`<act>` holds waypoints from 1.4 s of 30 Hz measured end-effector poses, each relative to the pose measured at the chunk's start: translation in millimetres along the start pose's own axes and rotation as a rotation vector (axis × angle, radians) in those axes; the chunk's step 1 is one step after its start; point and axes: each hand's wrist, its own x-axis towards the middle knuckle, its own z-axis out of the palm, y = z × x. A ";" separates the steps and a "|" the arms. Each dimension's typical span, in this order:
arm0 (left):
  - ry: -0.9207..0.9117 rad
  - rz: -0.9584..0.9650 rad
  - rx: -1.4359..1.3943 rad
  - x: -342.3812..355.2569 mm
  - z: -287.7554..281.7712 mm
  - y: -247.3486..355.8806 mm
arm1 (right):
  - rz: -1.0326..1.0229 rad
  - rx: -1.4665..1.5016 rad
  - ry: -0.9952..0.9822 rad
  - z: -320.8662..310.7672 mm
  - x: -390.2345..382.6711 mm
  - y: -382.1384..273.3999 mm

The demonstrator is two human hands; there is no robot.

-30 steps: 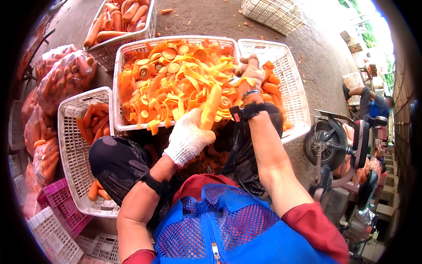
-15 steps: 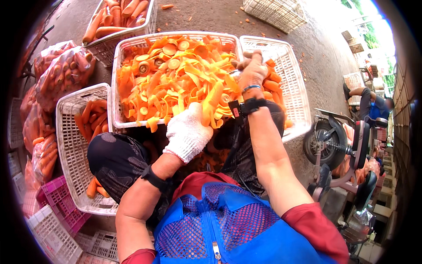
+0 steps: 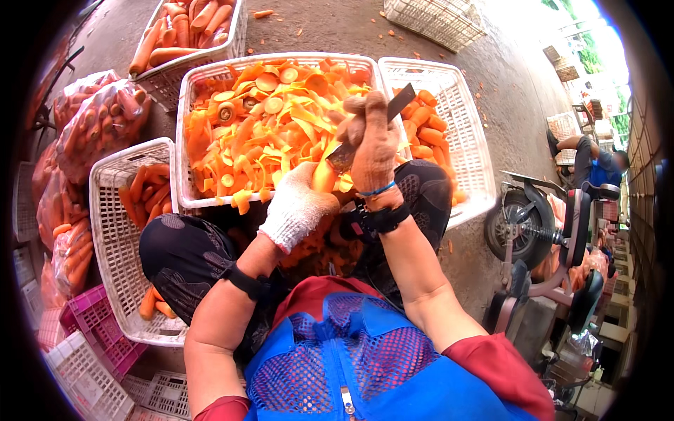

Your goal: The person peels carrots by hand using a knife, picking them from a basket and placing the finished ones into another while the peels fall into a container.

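My left hand (image 3: 295, 205), in a white knit glove, is closed around a peeled carrot (image 3: 324, 178) at the near edge of a white crate (image 3: 182, 133). My right hand (image 3: 372, 144), in an orange-stained glove, grips a flat dark metal blade (image 3: 401, 101). One end of that blade sticks out past the fingers at the upper right; its other end lies against the carrot. Under both hands, orange peelings (image 3: 260, 140) and cut carrot ends fill the crate. A second white crate (image 3: 469, 140) on the right holds peeled carrots (image 3: 425, 126).
Left of my knees, a white crate (image 3: 105, 210) holds unpeeled carrots. Clear bags of carrots (image 3: 102, 130) stand beyond it. Another carrot-filled crate (image 3: 239, 42) is at the far left. A wheeled vehicle (image 3: 523, 224) stands at the right, with a seated person (image 3: 600, 165) behind it.
My right hand has come down and left from over the right crate, turning so the blade now shows against the carrot. My left hand keeps hold of the carrot, barely shifted.
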 end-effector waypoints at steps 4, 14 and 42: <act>0.136 0.077 0.325 -5.8 10.1 -7.9 | -0.097 -0.056 0.045 1.8 16.7 5.6; 0.257 0.196 0.378 -14.9 9.9 -9.1 | 0.210 -0.286 0.103 -56.5 36.9 -11.0; -0.541 0.102 -0.711 -65.0 -26.6 -1.1 | -0.736 -1.166 -0.698 -21.9 -83.0 -98.6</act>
